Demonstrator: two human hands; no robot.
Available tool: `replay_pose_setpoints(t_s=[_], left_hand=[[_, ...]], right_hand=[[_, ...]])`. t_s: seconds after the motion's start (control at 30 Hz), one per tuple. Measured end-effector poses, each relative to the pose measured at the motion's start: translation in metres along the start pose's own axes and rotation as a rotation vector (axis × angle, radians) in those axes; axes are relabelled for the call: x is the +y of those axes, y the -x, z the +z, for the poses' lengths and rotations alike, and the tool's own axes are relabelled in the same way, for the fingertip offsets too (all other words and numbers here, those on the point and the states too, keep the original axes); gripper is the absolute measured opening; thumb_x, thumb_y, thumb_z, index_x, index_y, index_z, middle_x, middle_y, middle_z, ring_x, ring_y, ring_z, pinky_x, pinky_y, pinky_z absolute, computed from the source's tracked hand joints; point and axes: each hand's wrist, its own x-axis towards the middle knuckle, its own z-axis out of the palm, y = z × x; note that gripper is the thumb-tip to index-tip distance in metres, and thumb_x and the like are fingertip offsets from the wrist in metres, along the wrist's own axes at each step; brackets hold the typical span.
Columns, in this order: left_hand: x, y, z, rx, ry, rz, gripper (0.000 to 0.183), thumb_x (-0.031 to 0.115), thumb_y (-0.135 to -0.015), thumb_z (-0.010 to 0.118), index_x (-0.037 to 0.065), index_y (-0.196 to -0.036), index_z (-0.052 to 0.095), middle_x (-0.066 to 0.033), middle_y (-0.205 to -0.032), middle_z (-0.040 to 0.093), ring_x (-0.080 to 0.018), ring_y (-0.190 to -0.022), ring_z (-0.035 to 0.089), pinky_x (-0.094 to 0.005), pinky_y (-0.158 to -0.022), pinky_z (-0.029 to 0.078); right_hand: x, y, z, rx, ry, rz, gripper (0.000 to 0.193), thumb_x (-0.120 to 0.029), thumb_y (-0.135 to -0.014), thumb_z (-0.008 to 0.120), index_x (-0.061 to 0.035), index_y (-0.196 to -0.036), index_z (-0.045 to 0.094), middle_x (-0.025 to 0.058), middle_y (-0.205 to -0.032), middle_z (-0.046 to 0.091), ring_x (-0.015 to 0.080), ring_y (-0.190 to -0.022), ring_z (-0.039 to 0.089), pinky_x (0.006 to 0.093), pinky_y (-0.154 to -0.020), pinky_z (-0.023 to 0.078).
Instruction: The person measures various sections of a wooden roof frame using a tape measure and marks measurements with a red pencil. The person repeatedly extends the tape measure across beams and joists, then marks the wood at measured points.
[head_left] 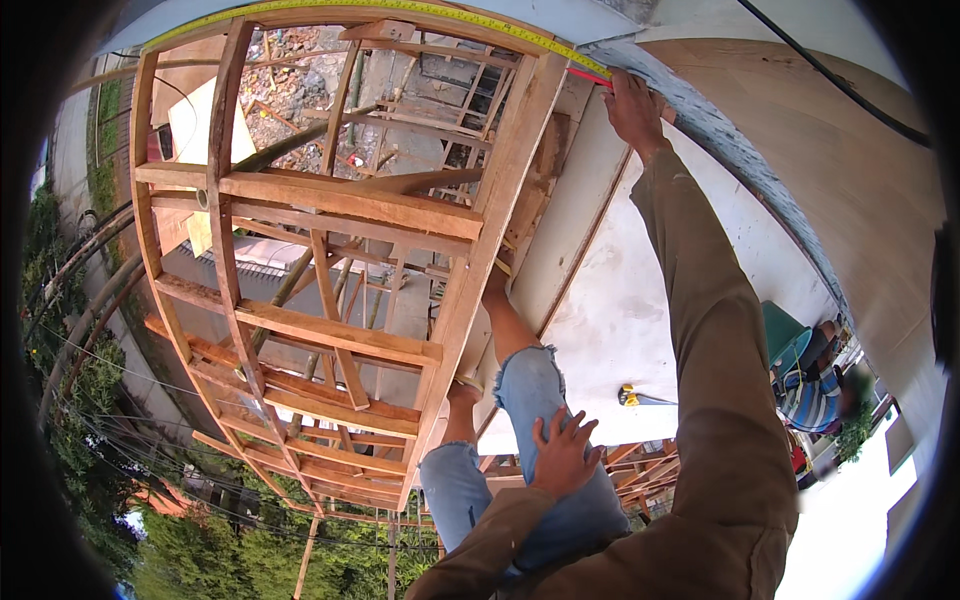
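A yellow tape measure blade point(400, 8) lies stretched along the wooden beam at the top, its right end by my right hand. My right hand point(635, 112) reaches far forward to that end, fingers closed round a thin red stick point(590, 77), pencil-like in shape. Part of the stick is hidden by the fingers. My left hand point(566, 456) rests on the thigh of my ripped denim shorts point(560, 400), fingers spread and holding nothing. Between my feet and the open frame runs a long wooden beam point(490, 250).
An open timber frame point(330, 200) spans the left, with rubble and ground far below its gaps. Pale panels point(620, 290) lie to the right, bearing a tool with a yellow and black handle point(628, 396). Beyond are a green tub point(784, 332) and a person in stripes point(808, 402).
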Motion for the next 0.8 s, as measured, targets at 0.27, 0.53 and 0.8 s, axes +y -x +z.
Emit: replay_pose_setpoints(t_s=[0.27, 0.53, 0.8], left_hand=[[0.005, -0.006, 0.0, -0.057, -0.015, -0.015, 0.047, 0.033, -0.088, 0.064, 0.014, -0.131, 0.058, -0.0111, -0.139, 0.051, -0.0343, -0.14, 0.028, -0.0688, -0.108, 0.01], [0.007, -0.009, 0.005, -0.018, -0.03, -0.015, 0.047, 0.033, -0.085, 0.067, 0.017, -0.128, 0.059, -0.0065, -0.136, 0.054, -0.0331, -0.139, 0.031, -0.0659, -0.11, 0.009], [0.011, -0.012, 0.007, -0.028, -0.014, -0.014, 0.047, 0.033, -0.088, 0.064, 0.014, -0.13, 0.057, -0.0113, -0.137, 0.052, -0.0339, -0.14, 0.03, -0.0691, -0.107, 0.012]], right_hand=[[0.005, -0.006, 0.02, -0.008, 0.049, 0.087, 0.051, -0.021, -0.092, 0.062, -0.0077, -0.136, 0.042, 0.0111, -0.133, 0.054, 0.0341, -0.126, 0.046, 0.0589, -0.098, 0.039], [-0.005, -0.009, 0.027, 0.005, 0.095, 0.182, 0.051, -0.024, -0.091, 0.065, -0.0102, -0.136, 0.044, 0.0068, -0.132, 0.054, 0.0307, -0.126, 0.047, 0.0628, -0.1, 0.037], [-0.002, -0.008, 0.032, 0.063, 0.113, 0.136, 0.047, -0.026, -0.091, 0.064, -0.0101, -0.132, 0.046, 0.0084, -0.13, 0.055, 0.0312, -0.126, 0.047, 0.0622, -0.097, 0.038]])
